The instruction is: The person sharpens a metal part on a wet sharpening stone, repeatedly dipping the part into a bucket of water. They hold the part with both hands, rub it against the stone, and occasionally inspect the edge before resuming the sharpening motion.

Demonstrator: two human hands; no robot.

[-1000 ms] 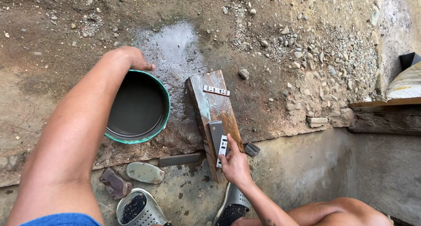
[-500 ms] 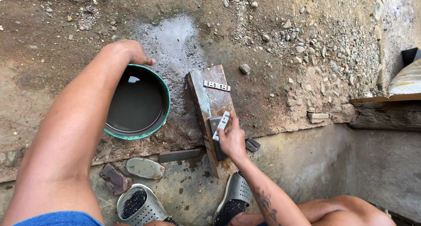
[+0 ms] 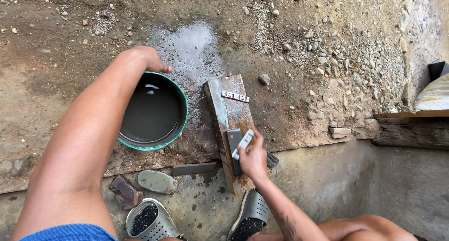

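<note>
R hand (image 3: pixel 252 157) + blade (image 3: pixel 243 144) — further up stone (image 3: pixel 232 149)

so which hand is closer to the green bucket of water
Left. The left hand rests on the far rim of the green bucket, touching it. The right hand is off to the bucket's right, on the dark stone lying on the wooden board.

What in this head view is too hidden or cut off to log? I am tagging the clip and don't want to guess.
- Left hand fingertips: curled over the green bucket rim, behind the knuckles.
- Small pale flat piece: partly under the right hand; kind unclear.
- Dark stone on the wooden board: near end covered by that hand.
- Grey clogs: cut off by the bottom edge.
</note>
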